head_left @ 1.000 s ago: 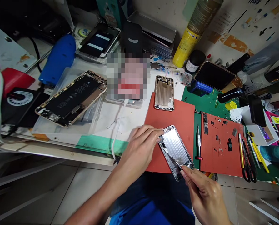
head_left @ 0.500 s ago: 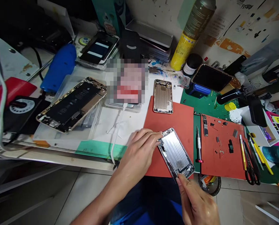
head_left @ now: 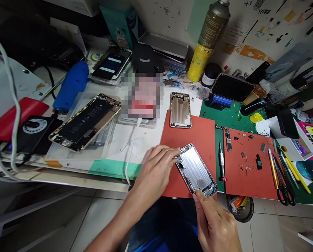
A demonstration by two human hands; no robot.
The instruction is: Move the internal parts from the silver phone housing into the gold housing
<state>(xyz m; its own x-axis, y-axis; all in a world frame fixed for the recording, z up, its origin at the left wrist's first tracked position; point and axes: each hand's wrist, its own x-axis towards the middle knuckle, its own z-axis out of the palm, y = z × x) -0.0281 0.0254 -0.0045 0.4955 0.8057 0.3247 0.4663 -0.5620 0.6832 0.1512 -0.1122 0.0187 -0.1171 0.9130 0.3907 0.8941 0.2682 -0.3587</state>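
Observation:
A silver phone housing, its inside facing up, lies slanted over the red mat. My left hand is closed on its upper left corner, fingertips at the edge. At the lower left edge, my right hand pinches slim dark tweezers, mostly hidden by the fingers and the frame. Their tip points up along the housing's side rail. Small parts and flex cables line the rim of the housing. Just behind it, a gold phone housing rests on the mat's far edge.
To the right, a screwdriver lies beside a second red mat with small parts and a logic board. Scissors lie at its edge. An opened phone with battery is at left; a white cable hangs over the table edge.
My right hand and the tweezers have shifted slightly up and left along the housing's edge. My left hand keeps its hold. The whole view has also shifted a little.

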